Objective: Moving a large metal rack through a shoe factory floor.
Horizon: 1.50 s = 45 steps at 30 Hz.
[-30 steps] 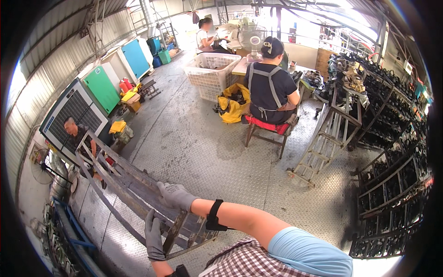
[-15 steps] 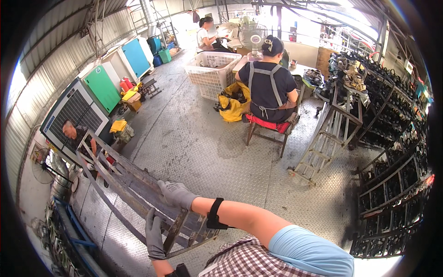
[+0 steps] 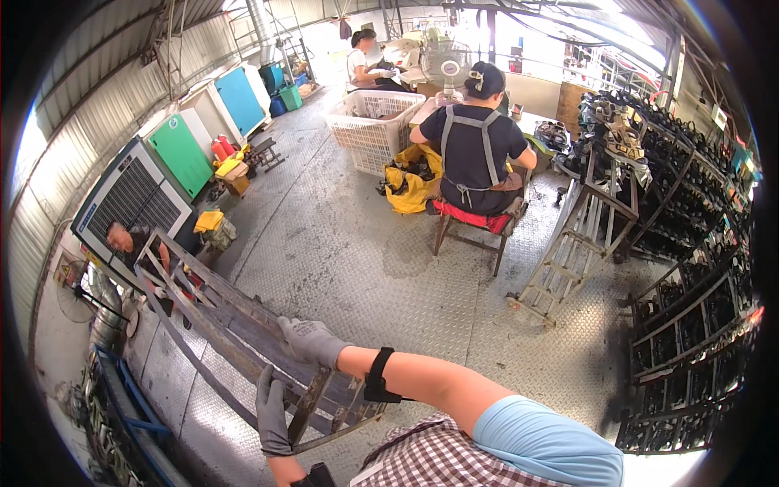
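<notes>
A long dark metal rack with curved rails and crossbars stretches from my hands toward the left. My right hand, in a grey glove, is closed over its upper rail near the close end. Lower down, my left hand, gloved alike, grips the outer rail beside an end bar; its fingers lie along the metal and are partly hidden. At the rack's far end crouches a co-worker in dark clothes, with hands close to the frame.
A person in an apron sits on a red-cushioned stool ahead. Near them are a white plastic crate and a yellow bag. A metal stepladder and shelves of dark footwear stand right. Cabinets line the left wall.
My hands and the rack stay in place. The seated person's head and right arm have shifted, and the co-worker at the rack's far end has leaned slightly lower.
</notes>
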{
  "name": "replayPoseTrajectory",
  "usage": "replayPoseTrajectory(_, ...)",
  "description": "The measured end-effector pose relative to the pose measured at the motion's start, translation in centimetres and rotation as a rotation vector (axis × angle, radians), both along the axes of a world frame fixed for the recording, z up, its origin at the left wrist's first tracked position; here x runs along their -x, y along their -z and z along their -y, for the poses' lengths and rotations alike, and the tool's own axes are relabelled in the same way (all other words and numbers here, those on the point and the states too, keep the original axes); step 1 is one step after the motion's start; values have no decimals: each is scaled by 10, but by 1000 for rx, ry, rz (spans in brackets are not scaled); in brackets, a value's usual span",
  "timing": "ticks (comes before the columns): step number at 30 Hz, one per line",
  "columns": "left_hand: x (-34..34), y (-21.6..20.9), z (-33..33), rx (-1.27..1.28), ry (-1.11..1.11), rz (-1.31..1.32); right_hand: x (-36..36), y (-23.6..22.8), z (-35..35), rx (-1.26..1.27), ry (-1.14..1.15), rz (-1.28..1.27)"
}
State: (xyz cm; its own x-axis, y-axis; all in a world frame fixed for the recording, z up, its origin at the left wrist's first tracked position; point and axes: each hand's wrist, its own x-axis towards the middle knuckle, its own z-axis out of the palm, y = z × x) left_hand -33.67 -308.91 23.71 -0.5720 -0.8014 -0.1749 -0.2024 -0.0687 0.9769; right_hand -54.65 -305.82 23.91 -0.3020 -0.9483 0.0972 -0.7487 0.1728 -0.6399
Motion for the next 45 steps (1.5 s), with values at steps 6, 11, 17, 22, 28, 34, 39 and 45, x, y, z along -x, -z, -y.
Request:
replayPoseTrajectory(6,-1,9,9,21,22,8,-1,-2,-1,-13,-6,6)
replayPoseTrajectory(11,-3,4,5,-13,21,33,0,-1,0,-21,-12,26)
replayPoseTrajectory(17,4,-8,-7,-13,-39,-6,0,1,1,-26,-19,30)
replayPoseTrajectory(22,2,-8,-1,3,-2,54,-1,1,2,-32,-8,15)
replayPoseTrajectory(28,4,-6,-5,9,-44,-28,-1,1,1,-37,2,21)
replayPoseTrajectory(34,2,-5,-1,-29,-14,20,-1,2,2,-29,-3,18)
replayPoseTrajectory(39,0,1,2,2,0,-8,-1,2,2,-8,-1,21)
replayPoseTrajectory(45,0,2,3,14,-13,8,0,5,3,11,4,-8)
